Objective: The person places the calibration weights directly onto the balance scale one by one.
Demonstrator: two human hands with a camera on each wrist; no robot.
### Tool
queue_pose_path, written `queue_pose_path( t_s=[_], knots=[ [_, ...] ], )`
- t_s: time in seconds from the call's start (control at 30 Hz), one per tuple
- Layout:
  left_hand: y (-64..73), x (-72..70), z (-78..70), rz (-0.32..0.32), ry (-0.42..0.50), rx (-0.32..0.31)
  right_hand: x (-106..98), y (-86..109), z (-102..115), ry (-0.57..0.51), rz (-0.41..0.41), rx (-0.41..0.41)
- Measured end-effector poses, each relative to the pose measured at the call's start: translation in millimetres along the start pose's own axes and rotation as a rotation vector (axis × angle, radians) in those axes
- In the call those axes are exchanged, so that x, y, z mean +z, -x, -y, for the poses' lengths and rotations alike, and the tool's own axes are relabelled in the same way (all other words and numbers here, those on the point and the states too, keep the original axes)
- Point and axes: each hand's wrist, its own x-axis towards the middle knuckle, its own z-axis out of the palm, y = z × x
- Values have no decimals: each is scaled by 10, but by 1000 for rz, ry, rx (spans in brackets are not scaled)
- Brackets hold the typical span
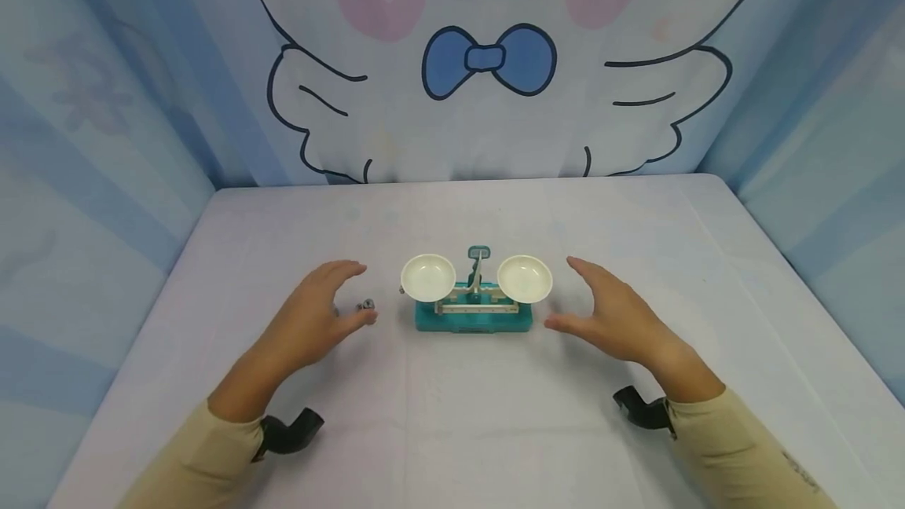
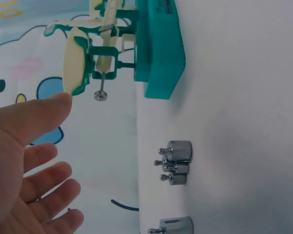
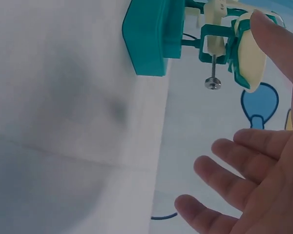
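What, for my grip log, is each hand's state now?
Left hand: open, holding nothing, near the metal weights.
Right hand: open, holding nothing, beside the balance scale.

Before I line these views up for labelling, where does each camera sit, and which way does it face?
Head: worn on the head, facing forward and down at the table and balance scale; left hand, right hand and sleeves show.
Left wrist: worn there, tipped sideways, facing one end of the balance scale and the metal weights; only the left hand shows.
Right wrist: worn there, also tipped, facing the balance scale's other end; only the right hand shows.
Shared: both wrist views show the balance scale; head and left wrist share metal weights.
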Motion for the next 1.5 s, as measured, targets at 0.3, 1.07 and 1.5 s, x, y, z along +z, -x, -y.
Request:
queue_pose_path(
  t_s=[0.3, 1.07, 1.5],
  knots=[
    [-19, 71, 96, 39, 73, -79, 138, -37, -76, -147, -8, -1],
    [-159, 299, 378, 61, 33, -116, 364, -206, -112, -283, 34, 14],
    [-244, 355, 457, 91, 24, -84, 447, -228, -143, -323, 63, 45]
  ],
)
